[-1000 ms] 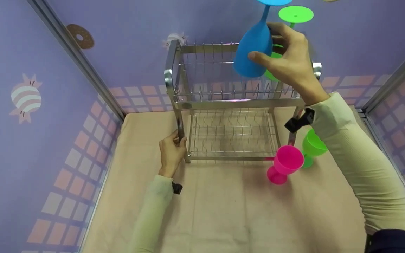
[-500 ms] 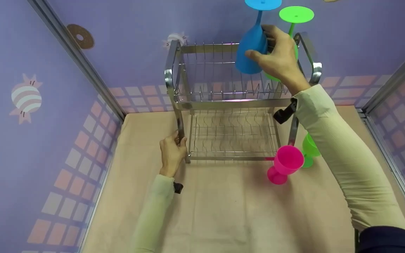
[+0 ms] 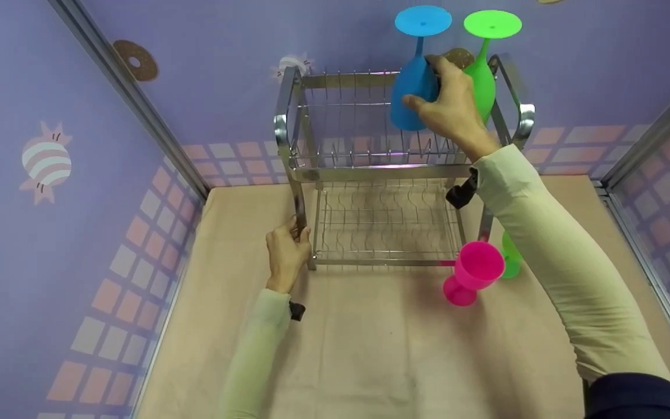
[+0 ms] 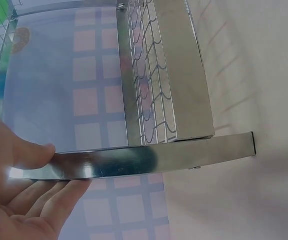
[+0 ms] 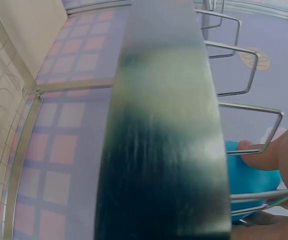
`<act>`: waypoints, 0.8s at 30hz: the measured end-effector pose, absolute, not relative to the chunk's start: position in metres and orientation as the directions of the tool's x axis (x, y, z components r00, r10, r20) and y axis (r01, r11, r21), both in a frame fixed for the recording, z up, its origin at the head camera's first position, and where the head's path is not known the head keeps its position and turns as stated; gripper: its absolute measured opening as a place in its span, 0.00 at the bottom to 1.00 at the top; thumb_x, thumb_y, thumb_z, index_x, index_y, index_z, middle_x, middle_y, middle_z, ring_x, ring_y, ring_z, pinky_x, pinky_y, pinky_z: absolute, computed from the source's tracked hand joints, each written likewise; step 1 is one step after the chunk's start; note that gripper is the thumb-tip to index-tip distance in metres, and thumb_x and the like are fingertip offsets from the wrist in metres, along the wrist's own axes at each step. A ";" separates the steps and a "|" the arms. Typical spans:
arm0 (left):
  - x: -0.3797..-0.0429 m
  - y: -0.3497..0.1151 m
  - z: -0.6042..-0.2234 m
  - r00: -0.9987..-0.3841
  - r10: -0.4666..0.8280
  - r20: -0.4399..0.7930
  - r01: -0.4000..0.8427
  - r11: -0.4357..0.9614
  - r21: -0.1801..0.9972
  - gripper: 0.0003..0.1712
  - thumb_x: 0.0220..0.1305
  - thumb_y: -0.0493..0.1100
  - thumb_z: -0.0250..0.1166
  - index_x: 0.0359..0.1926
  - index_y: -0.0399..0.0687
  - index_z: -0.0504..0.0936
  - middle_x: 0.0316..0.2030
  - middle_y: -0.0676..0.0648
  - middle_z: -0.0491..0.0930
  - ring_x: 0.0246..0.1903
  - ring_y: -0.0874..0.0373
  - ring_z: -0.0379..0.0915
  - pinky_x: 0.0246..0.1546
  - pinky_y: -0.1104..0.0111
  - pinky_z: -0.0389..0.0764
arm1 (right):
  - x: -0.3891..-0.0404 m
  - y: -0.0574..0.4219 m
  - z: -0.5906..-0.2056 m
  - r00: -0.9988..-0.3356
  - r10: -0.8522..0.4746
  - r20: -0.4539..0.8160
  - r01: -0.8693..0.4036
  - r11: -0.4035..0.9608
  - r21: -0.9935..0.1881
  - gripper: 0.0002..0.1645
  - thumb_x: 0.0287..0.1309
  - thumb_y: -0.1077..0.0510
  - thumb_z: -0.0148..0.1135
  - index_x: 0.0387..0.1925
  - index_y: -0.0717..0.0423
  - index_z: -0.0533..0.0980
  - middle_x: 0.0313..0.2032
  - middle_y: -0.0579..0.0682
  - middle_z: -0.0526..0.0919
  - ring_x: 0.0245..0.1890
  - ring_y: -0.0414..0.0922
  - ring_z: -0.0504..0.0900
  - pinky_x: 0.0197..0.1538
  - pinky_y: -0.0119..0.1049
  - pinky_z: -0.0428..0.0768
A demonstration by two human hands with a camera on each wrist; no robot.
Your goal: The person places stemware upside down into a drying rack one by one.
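My right hand (image 3: 454, 107) grips the bowl of a blue goblet (image 3: 413, 96), turned upside down with its foot on top, over the upper tier of a metal dish rack (image 3: 381, 173). In the right wrist view the thumb lies on the blue goblet (image 5: 251, 182) behind the rack's wire loops. Just right of that hand a green goblet (image 3: 482, 81) stands inverted in the upper tier, partly hidden by the hand. My left hand (image 3: 287, 256) holds the rack's left front leg low down; the left wrist view shows thumb and fingers around the flat metal leg (image 4: 108, 162).
A pink goblet (image 3: 478, 265) stands upright before the rack's right front corner. Behind it is another green goblet (image 3: 509, 256), partly covered by the right sleeve. The lower wire tier (image 3: 387, 224) sits close over the beige cloth (image 3: 364, 349). Patterned panels (image 3: 91, 174) enclose the sides and back.
My right hand has brought the blue goblet left and then down toward the upper tier, uncovering more of the inverted green goblet. The left hand keeps its hold on the leg.
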State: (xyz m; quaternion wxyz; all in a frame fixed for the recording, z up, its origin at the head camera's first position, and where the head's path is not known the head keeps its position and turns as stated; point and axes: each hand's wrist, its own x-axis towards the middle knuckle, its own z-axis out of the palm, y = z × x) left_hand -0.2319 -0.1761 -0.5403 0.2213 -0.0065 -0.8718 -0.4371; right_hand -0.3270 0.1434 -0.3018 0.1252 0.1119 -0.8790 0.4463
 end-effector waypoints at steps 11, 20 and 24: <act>-0.230 -0.177 -0.541 -0.903 -0.186 0.387 0.210 0.596 0.775 0.20 0.66 0.28 0.72 0.57 0.22 0.83 0.45 0.29 0.89 0.40 0.40 0.92 0.39 0.58 0.94 | -0.331 0.141 -0.303 -0.945 -0.108 0.308 -0.305 0.622 -0.721 0.44 0.70 0.55 0.70 0.80 0.62 0.61 0.76 0.62 0.70 0.78 0.59 0.69 0.78 0.58 0.71; -0.229 -0.176 -0.541 -0.903 -0.180 0.390 0.221 0.585 0.781 0.20 0.67 0.28 0.71 0.57 0.21 0.83 0.46 0.27 0.88 0.42 0.37 0.91 0.40 0.58 0.93 | -0.334 0.141 -0.303 -0.954 -0.108 0.280 -0.281 0.650 -0.706 0.47 0.71 0.53 0.69 0.81 0.61 0.58 0.78 0.63 0.67 0.79 0.60 0.66 0.79 0.59 0.69; -0.230 -0.176 -0.541 -0.904 -0.184 0.387 0.216 0.583 0.783 0.23 0.66 0.28 0.72 0.60 0.19 0.80 0.46 0.26 0.88 0.42 0.36 0.91 0.40 0.58 0.93 | -0.333 0.140 -0.302 -0.961 -0.098 0.258 -0.257 0.658 -0.708 0.48 0.72 0.53 0.68 0.82 0.62 0.55 0.79 0.63 0.64 0.80 0.59 0.64 0.80 0.59 0.67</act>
